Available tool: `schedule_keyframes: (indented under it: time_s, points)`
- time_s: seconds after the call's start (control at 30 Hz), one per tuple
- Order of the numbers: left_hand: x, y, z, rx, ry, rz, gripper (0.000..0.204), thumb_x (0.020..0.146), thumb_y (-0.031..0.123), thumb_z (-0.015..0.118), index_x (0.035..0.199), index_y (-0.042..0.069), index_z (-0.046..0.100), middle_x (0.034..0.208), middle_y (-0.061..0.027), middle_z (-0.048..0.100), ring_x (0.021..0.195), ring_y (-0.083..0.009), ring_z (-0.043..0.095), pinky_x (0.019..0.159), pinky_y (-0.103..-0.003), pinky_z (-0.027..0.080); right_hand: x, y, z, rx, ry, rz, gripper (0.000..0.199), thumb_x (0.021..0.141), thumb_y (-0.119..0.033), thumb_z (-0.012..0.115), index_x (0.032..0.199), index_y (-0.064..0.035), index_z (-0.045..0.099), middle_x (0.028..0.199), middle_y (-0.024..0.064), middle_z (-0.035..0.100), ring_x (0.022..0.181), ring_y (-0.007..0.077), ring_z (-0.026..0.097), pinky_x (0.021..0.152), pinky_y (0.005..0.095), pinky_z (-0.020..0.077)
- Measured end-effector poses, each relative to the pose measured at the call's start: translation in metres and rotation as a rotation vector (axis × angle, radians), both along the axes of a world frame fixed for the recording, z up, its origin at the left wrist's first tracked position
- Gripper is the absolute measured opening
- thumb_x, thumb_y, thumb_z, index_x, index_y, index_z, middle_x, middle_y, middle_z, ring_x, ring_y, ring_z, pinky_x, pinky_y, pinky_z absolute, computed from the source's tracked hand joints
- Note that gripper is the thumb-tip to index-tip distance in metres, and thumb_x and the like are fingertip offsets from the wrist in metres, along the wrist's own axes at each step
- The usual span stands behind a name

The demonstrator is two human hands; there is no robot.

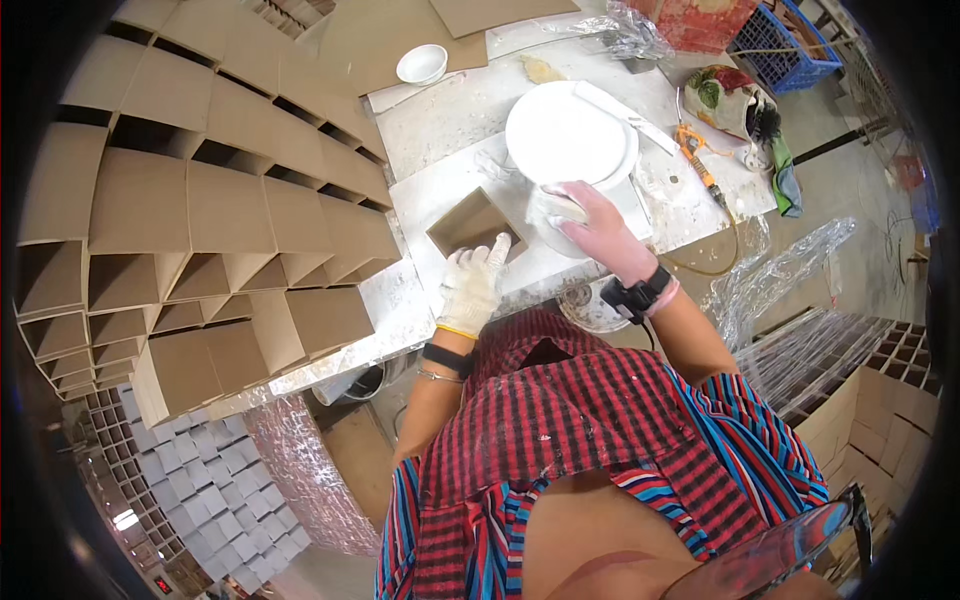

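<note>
My left hand [474, 290], in a white knit glove with a yellow cuff, grips the near edge of a small open brown box [449, 233]. Its fingertips reach over the rim, and the box sits turned at an angle on the white-smeared table. To its right, my right hand [605, 235] is closed round a pale flat piece [566, 206], partly hidden by the fingers; its exact kind cannot be made out. That hand looks covered in a thin pinkish layer. Just beyond it stands a round white tub [565, 130], with a flat white strip [625, 118] lying across its rim.
Stacked open brown boxes [230, 200] rise along the left side of the table. A white bowl [422, 65] rests at the back on cardboard. An orange-handled tool with a cord [700, 165] lies at the right, near a floral cloth bundle [722, 100] and a blue crate [790, 50].
</note>
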State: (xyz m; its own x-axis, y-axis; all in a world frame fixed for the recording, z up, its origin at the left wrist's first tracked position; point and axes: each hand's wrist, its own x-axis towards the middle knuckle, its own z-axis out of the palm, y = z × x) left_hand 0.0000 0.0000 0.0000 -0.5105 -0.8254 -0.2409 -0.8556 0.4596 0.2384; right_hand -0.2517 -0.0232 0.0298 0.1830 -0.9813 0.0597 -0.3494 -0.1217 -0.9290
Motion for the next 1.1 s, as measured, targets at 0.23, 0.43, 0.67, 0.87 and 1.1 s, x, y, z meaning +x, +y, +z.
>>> schedule_keyframes:
  time_s: [0.23,0.43,0.67,0.87,1.1]
  points:
    - [0.007,0.013,0.034,-0.444,0.142,0.155,0.081,0.077,0.047,0.069,0.143,0.011,0.039,0.138,-0.0157,0.043,0.132,-0.0344,0.036,0.112,-0.050,0.023,0.069,-0.055,0.002,-0.208,0.274,0.050,0.036,0.081,-0.014,0.060,0.116,-0.0049,0.056,0.107,0.0186,0.059,0.100,0.0361,0.058,0.090,0.0420,0.0458]
    - [0.009,0.012,0.010,-0.163,0.047,0.370,0.099,0.073,0.048,0.073,0.149,0.010,0.024,0.155,-0.0172,0.019,0.143,-0.0362,0.018,0.114,-0.054,0.014,0.066,-0.046,-0.027,-0.223,0.274,0.085,0.035,0.082,-0.012,0.060,0.116,-0.0059,0.054,0.109,0.0195,0.059,0.101,0.0381,0.057,0.091,0.0435,0.0453]
    - [0.002,0.010,0.011,-0.125,0.093,0.339,0.098,0.075,0.047,0.071,0.150,0.009,0.021,0.156,-0.0174,0.015,0.143,-0.0373,0.017,0.113,-0.055,0.017,0.044,0.002,-0.027,-0.260,0.352,-0.013,0.036,0.083,-0.011,0.060,0.117,-0.0051,0.052,0.104,0.0205,0.057,0.104,0.0394,0.054,0.091,0.0436,0.0448]
    - [0.000,0.009,0.010,-0.117,0.133,0.344,0.101,0.074,0.044,0.073,0.151,0.008,0.018,0.157,-0.0173,0.014,0.143,-0.0389,0.017,0.112,-0.055,0.019,0.043,0.028,-0.010,-0.136,0.395,0.028,0.037,0.079,-0.007,0.062,0.115,-0.0043,0.052,0.105,0.0203,0.055,0.102,0.0392,0.054,0.088,0.0441,0.0451]
    - [0.026,0.014,-0.005,-0.221,0.426,0.271,0.102,0.073,0.038,0.076,0.150,0.006,0.017,0.151,-0.0243,0.023,0.135,-0.0424,0.031,0.109,-0.053,0.027,0.055,0.020,0.009,-0.218,0.480,-0.066,0.038,0.076,-0.003,0.064,0.112,-0.0043,0.054,0.104,0.0200,0.053,0.101,0.0388,0.053,0.088,0.0445,0.0442]
